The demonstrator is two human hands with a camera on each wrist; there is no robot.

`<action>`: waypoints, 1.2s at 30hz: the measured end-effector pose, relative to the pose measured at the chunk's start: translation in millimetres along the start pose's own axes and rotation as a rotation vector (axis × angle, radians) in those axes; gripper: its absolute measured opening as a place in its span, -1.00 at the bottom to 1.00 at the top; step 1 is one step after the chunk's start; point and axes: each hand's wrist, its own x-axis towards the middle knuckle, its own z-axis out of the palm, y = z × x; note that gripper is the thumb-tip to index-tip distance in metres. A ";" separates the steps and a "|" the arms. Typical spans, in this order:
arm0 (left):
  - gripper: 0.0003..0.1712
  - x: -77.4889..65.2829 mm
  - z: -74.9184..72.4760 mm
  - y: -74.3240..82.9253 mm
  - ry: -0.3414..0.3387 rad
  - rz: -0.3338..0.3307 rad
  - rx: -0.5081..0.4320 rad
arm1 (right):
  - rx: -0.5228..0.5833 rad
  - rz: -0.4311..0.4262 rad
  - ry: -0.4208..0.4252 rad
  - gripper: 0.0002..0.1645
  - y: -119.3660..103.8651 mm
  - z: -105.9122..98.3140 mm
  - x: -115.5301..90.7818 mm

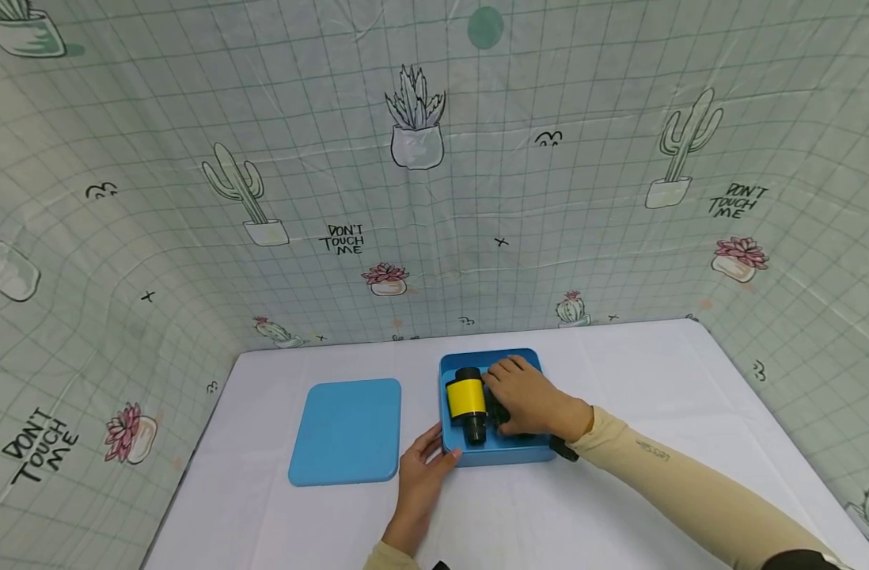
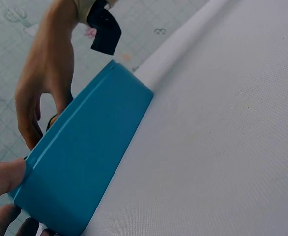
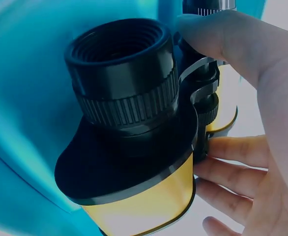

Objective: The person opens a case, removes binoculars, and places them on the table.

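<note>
A pair of black and yellow binoculars (image 1: 466, 398) lies in a blue box (image 1: 502, 457). My right hand (image 1: 530, 398) reaches into the box from the right and grips the binoculars. In the right wrist view the thumb lies near an eyepiece, while the fingers (image 3: 235, 177) curl by the central hinge of the binoculars (image 3: 129, 98). This hand hides one barrel in the head view. My left hand (image 1: 423, 473) holds the near left corner of the box, its thumb (image 2: 6, 177) on the rim and its fingers around the outside of the wall (image 2: 80, 157).
A flat light blue lid (image 1: 347, 431) lies on the white table (image 1: 263, 443), left of the box. Behind and beside the table hangs a checked cloth (image 1: 477, 198) printed with potted cacti. A black band piece (image 1: 564, 450) hangs at my right wrist, over the box's near right corner.
</note>
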 end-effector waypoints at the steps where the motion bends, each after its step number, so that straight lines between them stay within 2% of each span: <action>1: -0.27 0.0 -0.2 0.2 0.000 -0.001 0.003 | 0.012 0.007 0.001 0.03 0.4 -2.5 0.2; 7: -0.29 -0.5 -0.6 1.5 -0.002 0.007 -0.001 | 0.045 0.051 -0.001 0.08 5.4 -15.5 -0.1; 15: -0.28 -1.1 0.4 2.0 0.013 0.011 0.000 | 0.080 0.095 0.066 0.09 13.4 -30.6 -8.9; 27: -0.26 0.2 -1.5 -2.6 0.004 0.048 -0.008 | 0.089 0.169 0.102 0.11 27.7 -44.8 -33.7; 36: -0.25 0.8 -3.3 -4.6 -0.021 0.077 -0.053 | 0.090 0.196 0.163 0.17 42.2 -55.6 -59.2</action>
